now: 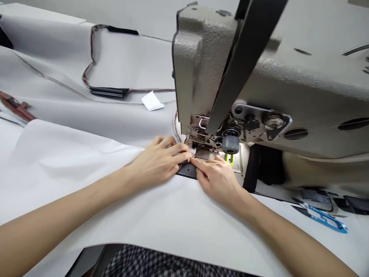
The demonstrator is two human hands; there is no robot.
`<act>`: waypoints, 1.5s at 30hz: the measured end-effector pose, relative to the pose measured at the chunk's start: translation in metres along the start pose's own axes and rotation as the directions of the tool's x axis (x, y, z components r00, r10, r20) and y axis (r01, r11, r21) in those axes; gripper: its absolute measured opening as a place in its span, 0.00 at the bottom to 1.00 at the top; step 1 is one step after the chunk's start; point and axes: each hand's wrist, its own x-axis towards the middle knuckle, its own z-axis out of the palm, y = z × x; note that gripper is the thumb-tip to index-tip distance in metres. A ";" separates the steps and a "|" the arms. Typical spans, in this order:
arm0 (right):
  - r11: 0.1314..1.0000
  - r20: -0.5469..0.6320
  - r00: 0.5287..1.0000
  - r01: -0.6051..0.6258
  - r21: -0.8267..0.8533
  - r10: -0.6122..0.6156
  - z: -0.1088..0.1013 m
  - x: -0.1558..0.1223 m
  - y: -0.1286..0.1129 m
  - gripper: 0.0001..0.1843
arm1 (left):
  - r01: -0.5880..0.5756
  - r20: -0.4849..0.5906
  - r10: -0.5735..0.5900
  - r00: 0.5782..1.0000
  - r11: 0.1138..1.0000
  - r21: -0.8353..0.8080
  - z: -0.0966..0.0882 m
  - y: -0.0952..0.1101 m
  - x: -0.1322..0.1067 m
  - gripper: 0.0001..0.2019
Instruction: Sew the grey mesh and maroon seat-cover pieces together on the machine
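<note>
The left hand (157,161) lies flat, fingers together, pressing the white fabric (161,215) just before the needle; the right hand (216,177) pins a black strip (187,171) with extended fingertips, gripping nothing. Under the sewing machine (259,77), feeding well likely means keeping the edges aligned and the fingertips clear of the needle.

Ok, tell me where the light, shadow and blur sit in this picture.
Head view: brightest spot is the lit patch under the sewing machine by the needle, just beyond the right hand; soft, even light on the white fabric, with faint shadow beneath the left hand; the near forearms look stretched by the wide lens; the blue snips are slightly soft.
</note>
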 end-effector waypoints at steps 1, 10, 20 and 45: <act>1.000 -0.006 1.000 0.003 -0.005 -0.003 0.001 0.000 0.000 0.22 | 0.004 -0.002 -0.004 1.000 1.000 0.004 0.000 0.001 0.000 0.16; 0.999 -0.059 0.998 0.016 -0.039 -0.018 0.002 0.002 -0.002 0.21 | 0.071 -0.057 -0.072 0.996 0.997 -0.026 0.006 0.007 0.002 0.13; 0.996 -0.109 0.994 -0.023 -0.087 0.013 0.004 0.013 0.008 0.18 | 0.127 -0.025 -0.127 0.992 0.992 -0.027 0.012 0.005 0.014 0.12; 0.997 -0.123 0.989 0.072 -0.037 -0.076 0.008 0.005 0.005 0.15 | 0.026 -0.150 -0.020 0.988 0.999 0.039 0.008 -0.003 0.017 0.11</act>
